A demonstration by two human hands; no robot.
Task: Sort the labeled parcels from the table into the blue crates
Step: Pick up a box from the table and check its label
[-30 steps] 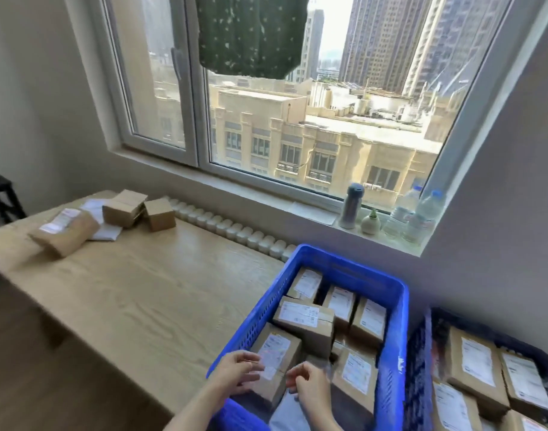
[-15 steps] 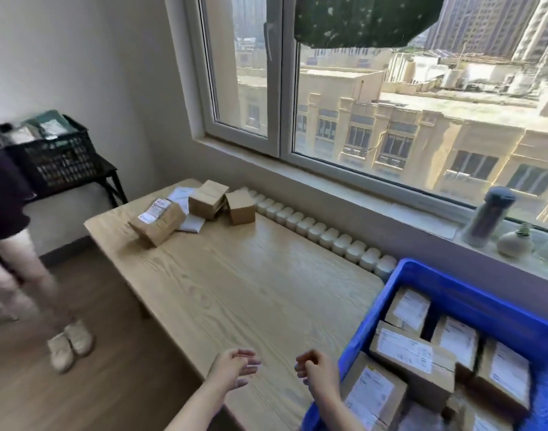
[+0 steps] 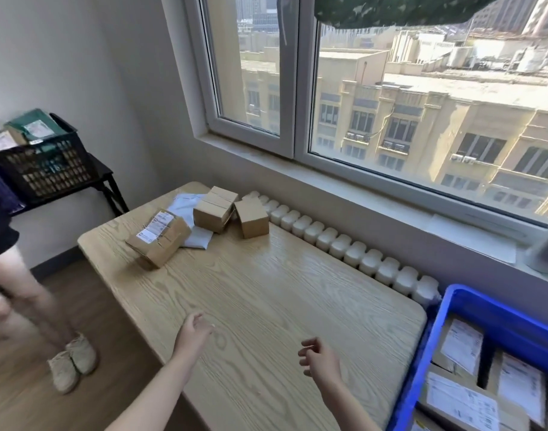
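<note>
Three brown cardboard parcels lie at the far left end of the wooden table (image 3: pixel 266 293): a labeled one (image 3: pixel 159 237) nearest me, a taped one (image 3: pixel 215 208) behind it, and a small plain one (image 3: pixel 252 218) to its right. White mailers (image 3: pixel 191 225) lie under them. A blue crate (image 3: pixel 434 353) at the right edge holds several labeled parcels (image 3: pixel 462 346). My left hand (image 3: pixel 193 332) and my right hand (image 3: pixel 319 359) hover over the near part of the table, fingers loosely curled, holding nothing.
Another person's legs and shoes (image 3: pixel 70 362) stand on the floor at the left. A black crate (image 3: pixel 39 166) with items sits on a dark stand in the left corner. A white radiator (image 3: pixel 344 244) runs along the wall under the window sill (image 3: pixel 390 213).
My hands have left the blue crate and moved left over the table, empty. The view has swung left, bringing the table parcels closer and showing the other person.
</note>
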